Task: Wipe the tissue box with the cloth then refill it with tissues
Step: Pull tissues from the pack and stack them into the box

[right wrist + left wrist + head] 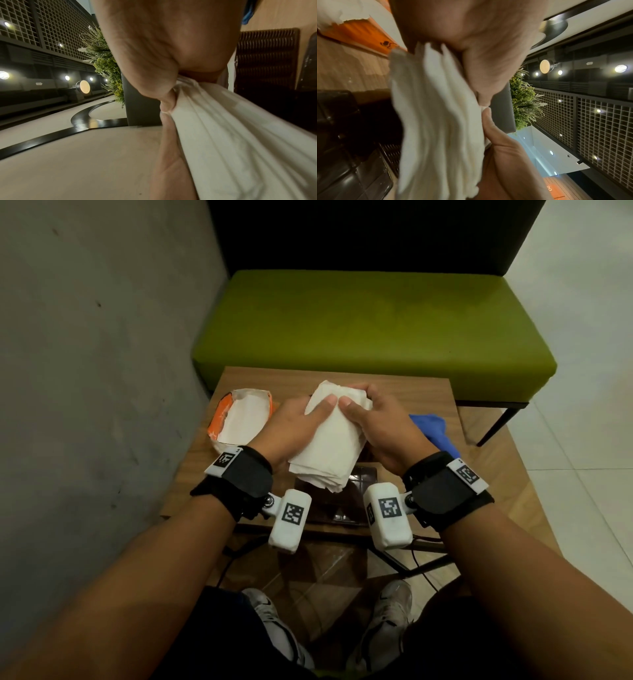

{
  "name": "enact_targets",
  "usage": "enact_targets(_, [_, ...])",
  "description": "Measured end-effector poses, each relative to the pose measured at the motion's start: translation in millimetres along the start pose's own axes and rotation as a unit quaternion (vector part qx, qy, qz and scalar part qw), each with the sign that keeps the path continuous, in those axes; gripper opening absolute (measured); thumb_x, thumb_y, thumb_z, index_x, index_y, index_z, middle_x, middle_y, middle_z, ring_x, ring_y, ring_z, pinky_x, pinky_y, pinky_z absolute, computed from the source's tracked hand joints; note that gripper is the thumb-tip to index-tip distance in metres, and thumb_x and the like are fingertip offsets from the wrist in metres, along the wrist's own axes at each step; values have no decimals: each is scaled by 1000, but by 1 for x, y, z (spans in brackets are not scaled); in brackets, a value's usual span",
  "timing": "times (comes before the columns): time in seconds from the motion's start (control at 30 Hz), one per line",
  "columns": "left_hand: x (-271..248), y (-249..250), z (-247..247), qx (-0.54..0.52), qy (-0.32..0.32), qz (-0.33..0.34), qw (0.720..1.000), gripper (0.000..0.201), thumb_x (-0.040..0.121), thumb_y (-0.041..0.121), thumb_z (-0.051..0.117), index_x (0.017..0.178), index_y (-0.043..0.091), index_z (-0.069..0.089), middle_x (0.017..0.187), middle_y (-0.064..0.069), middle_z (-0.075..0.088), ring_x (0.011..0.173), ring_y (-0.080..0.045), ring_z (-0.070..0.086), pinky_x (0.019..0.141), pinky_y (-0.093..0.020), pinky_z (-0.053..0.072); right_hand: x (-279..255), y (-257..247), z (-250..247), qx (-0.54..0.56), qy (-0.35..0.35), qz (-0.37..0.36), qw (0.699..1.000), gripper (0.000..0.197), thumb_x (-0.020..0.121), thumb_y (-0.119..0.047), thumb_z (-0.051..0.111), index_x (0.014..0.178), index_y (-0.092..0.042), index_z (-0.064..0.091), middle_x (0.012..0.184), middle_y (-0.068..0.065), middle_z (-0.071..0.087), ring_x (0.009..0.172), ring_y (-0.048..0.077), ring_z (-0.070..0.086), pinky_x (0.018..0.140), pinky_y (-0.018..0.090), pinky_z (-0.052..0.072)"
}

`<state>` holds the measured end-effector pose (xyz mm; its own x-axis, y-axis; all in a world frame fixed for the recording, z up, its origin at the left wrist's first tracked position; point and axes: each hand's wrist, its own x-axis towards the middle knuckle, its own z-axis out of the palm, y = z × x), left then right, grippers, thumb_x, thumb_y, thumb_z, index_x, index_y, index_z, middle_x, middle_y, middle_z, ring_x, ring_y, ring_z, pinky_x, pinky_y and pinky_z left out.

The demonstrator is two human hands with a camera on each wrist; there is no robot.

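Both hands hold a thick stack of white tissues (330, 440) above the middle of the small wooden table (428, 392). My left hand (301, 419) grips the stack's left side, thumb on top. My right hand (370, 412) grips the right side, thumb on top too. Below the stack sits the dark glossy tissue box (346, 501), mostly hidden by the tissues. The blue cloth (436, 433) lies on the table to the right. In the left wrist view the tissues (436, 121) hang edge-on beside the dark box (342, 148); in the right wrist view the tissues (240, 135) are bunched in my fingers.
An opened orange tissue packet (239, 419) with white inside lies at the table's left. A green bench (370, 326) stands behind the table, and a grey wall (96, 354) runs along the left. My shoes (270, 625) are under the glass near edge.
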<state>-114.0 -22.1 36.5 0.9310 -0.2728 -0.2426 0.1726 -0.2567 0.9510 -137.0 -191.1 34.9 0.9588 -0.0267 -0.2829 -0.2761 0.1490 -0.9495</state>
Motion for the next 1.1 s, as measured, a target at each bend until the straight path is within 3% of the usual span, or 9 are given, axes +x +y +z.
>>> enact_targets(0.2, [6, -1, -8, 91, -13, 50, 995, 46, 114, 44, 50, 91, 7, 64, 83, -5, 66, 74, -16, 63, 69, -32, 48, 1, -10, -13, -10, -24, 32, 999, 34, 101, -36, 72, 124, -13, 62, 122, 11, 74, 107, 27, 74, 89, 45, 64])
enact_targets(0.37, [2, 6, -6, 100, -24, 67, 992, 41, 113, 37, 54, 76, 19, 58, 62, 14, 60, 53, 1, 56, 51, -17, 43, -2, -22, -18, -61, -120, 100, 986, 26, 100, -21, 72, 119, -4, 68, 101, 12, 81, 92, 28, 79, 82, 46, 66])
enact_targets(0.43, [5, 7, -10, 35, -6, 34, 999, 47, 108, 49, 60, 84, 8, 64, 74, 6, 72, 66, -10, 70, 57, -25, 53, -2, -22, -17, -10, -104, 111, 988, 25, 101, -12, 69, 123, 0, 65, 100, 15, 80, 87, 27, 80, 76, 44, 68])
enact_targets(0.5, [6, 7, -17, -40, -1, -37, 998, 76, 93, 74, 64, 111, 1, 72, 105, -8, 82, 97, -27, 80, 85, -43, 65, 0, -19, -15, 59, -76, 87, 991, 31, 103, -8, 66, 131, 2, 62, 109, 17, 79, 91, 27, 80, 76, 40, 67])
enact_targets(0.57, [2, 6, -20, -93, -16, -92, 991, 90, 79, 89, 66, 130, 15, 73, 122, -7, 81, 114, -29, 78, 101, -55, 60, 4, -11, -15, 102, -40, 42, 993, 33, 104, -8, 64, 136, 2, 60, 119, 19, 77, 100, 27, 78, 83, 38, 66])
enact_targets(0.73, [-8, 0, -12, -127, -31, -113, 985, 45, 101, 40, 73, 139, 19, 65, 121, -9, 81, 106, -32, 80, 88, -54, 67, 8, 7, -9, 104, 23, -27, 994, 40, 104, -14, 67, 139, 2, 57, 129, 24, 72, 109, 32, 74, 93, 45, 63])
enact_targets(0.9, [-7, 3, -14, -170, -47, -83, 981, 53, 100, -8, 66, 148, 12, 54, 139, -13, 71, 109, -29, 77, 74, -42, 68, 11, 12, -9, 114, 68, -48, 990, 38, 106, -15, 65, 139, 2, 56, 129, 26, 71, 120, 41, 71, 99, 53, 61])
enact_targets(1.0, [-7, 6, -14, -169, -39, -58, 983, 62, 94, -18, 66, 147, 8, 50, 139, -15, 69, 110, -28, 75, 74, -39, 69, 10, 11, -9, 112, 77, -50, 989, 37, 106, -14, 64, 138, 1, 56, 129, 25, 72, 117, 38, 72, 99, 53, 61])
enact_targets(1.1, [-8, 7, -12, -184, -10, -49, 982, 60, 95, -4, 74, 145, 5, 43, 139, -15, 67, 113, -32, 76, 72, -42, 69, 8, 10, -7, 116, 80, -52, 989, 38, 106, -14, 65, 139, 1, 56, 130, 25, 72, 120, 41, 71, 102, 56, 59])
